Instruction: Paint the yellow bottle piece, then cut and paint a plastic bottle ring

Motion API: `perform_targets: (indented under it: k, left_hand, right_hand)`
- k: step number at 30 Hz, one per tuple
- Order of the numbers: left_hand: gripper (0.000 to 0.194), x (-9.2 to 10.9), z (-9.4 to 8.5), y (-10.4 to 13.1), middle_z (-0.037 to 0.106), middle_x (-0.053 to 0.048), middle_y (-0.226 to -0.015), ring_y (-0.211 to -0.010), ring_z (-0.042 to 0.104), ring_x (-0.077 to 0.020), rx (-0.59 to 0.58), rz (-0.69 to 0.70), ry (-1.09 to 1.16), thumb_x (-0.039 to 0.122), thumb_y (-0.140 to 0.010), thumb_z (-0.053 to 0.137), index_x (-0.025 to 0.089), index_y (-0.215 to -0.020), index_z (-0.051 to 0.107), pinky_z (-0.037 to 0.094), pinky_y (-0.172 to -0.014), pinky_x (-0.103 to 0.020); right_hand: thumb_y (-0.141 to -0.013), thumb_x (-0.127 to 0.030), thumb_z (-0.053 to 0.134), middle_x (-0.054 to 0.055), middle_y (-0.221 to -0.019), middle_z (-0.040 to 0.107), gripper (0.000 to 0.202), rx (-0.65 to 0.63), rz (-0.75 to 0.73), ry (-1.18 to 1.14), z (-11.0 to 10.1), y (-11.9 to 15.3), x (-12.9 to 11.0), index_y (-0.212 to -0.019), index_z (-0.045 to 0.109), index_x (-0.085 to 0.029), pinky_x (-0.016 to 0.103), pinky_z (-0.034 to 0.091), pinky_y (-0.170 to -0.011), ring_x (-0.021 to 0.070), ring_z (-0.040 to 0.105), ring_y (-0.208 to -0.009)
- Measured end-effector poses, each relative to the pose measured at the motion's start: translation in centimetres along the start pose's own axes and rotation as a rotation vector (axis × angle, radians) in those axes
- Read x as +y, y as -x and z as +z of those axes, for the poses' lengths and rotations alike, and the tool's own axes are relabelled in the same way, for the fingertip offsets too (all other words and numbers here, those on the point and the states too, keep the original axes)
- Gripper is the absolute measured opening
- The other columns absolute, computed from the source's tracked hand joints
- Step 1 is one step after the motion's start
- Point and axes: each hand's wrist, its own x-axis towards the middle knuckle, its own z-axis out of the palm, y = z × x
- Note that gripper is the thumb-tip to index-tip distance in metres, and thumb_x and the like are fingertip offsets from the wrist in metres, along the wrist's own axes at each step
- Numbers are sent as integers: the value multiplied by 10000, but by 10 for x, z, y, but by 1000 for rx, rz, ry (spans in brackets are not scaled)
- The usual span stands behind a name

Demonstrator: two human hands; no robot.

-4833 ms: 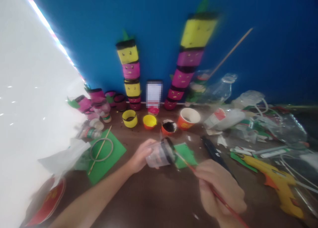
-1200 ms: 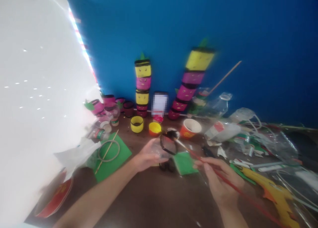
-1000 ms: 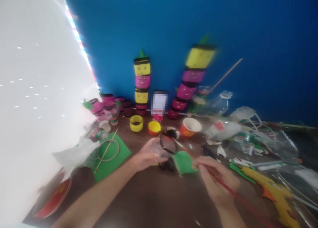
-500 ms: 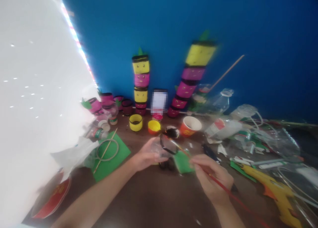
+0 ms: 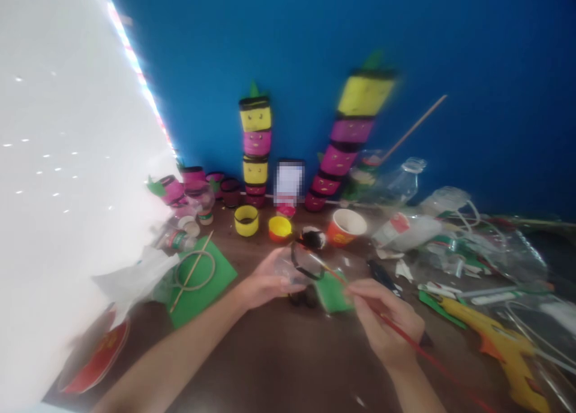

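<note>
Near the middle, my left hand [image 5: 265, 284] is wrapped round a clear plastic cup [image 5: 290, 266] with a black band at its rim. The cup lies tilted, its rim toward the right. My right hand [image 5: 389, 317] pinches a thin red paintbrush [image 5: 405, 336], whose tip reaches the black-banded rim. Just behind the cup stand a small yellow pot [image 5: 279, 227] and a black-stained container [image 5: 312, 238]. A green piece [image 5: 333, 293] lies between my hands.
Decorated stacks [image 5: 255, 143] stand against the blue wall, with a paper cup [image 5: 345, 227] before them. On the right are a yellow glue gun [image 5: 495, 335] and clear plastic scraps. Green sheet [image 5: 216, 269] and red bowl [image 5: 101, 353] lie left.
The black band on the cup's rim shows slightly farther to the right. Both hands keep nearly the same place and hold, and the view has shifted slightly.
</note>
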Motion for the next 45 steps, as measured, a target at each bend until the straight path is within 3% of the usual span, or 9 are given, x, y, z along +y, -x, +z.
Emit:
perform_targets:
  k: [8, 13, 16, 19, 21, 25, 29, 37, 45]
  left_hand:
    - [585, -1, -1, -1, 572, -85, -1213, -1105, 566, -251, 28, -6, -13, 163, -643, 729, 265, -1178, 514, 429, -927, -417]
    - [564, -3, -6, -2, 533, -52, -1248, -1079, 567, -230, 67, 16, 18, 153, -643, 721, 286, -1155, 525, 420, -940, -423]
    - [566, -5, -10, -4, 537, -44, -1250, -1104, 554, -241, 52, 21, 25, 154, -659, 705, 297, -1171, 510, 427, -933, -415]
    - [581, -6, -12, -5, 535, -52, -1260, -1127, 544, -252, 39, 24, 37, 150, -662, 699, 291, -1188, 494, 446, -904, -392]
    - [592, -6, -13, -5, 527, -64, -1276, -1138, 538, -250, 42, 35, 54, 153, -662, 699, 278, -1200, 486, 453, -888, -371]
    - [605, -5, -13, -4, 533, -75, -1283, -1126, 556, -230, 41, 8, 99, 144, -675, 686, 276, -1225, 470, 431, -908, -369]
    - [577, -4, -13, -3, 594, -82, -1209, -1072, 599, -250, 37, -14, 130, 204, -699, 687, 274, -1230, 475, 406, -934, -420]
    - [458, -6, -20, -5, 672, -153, -1082, -1015, 637, -281, 7, -111, 231, 451, -807, 571, 145, -1148, 562, 395, -946, -431]
    - [600, -3, -22, -10, 713, -127, -875, -814, 690, -253, 82, -196, 311, 627, -790, 464, 88, -989, 637, 494, -730, -313]
  right_hand:
    - [-750, -162, 613, 21, -695, 654, 92, 53, 40, -77, -3, 0, -2, -747, 678, -227, 259, 518, -519, 150, 620, -604]
    - [-740, -278, 627, 32, -696, 668, 145, 366, 168, -312, -14, -13, 13, -824, 710, -195, 284, 513, -568, 142, 613, -587]
    - [-729, -289, 640, 24, -636, 647, 148, 497, 337, -257, -24, -29, 19, -792, 700, -170, 269, 494, -546, 129, 584, -540]
    - [-729, -256, 629, 28, -633, 649, 120, 468, 486, -27, -34, -48, 14, -764, 692, -160, 237, 485, -529, 121, 582, -529]
    - [-721, -221, 614, 31, -611, 657, 104, 374, 532, 78, -40, -62, 8, -743, 693, -157, 217, 477, -507, 121, 589, -514]
    - [-685, -167, 620, 38, -547, 657, 68, 222, 620, 135, -43, -89, 6, -650, 675, -148, 209, 460, -454, 140, 605, -470]
    - [-691, -167, 626, 28, -519, 646, 61, 217, 619, 130, -39, -105, 7, -641, 660, -154, 208, 445, -430, 135, 593, -437]
    - [-710, -250, 666, 12, -547, 632, 95, 299, 574, 193, -35, -101, -1, -678, 644, -164, 181, 415, -431, 99, 568, -442]
    - [-669, -236, 691, 28, -564, 652, 75, 315, 520, 62, -39, -88, 19, -709, 674, -175, 239, 488, -516, 158, 633, -518]
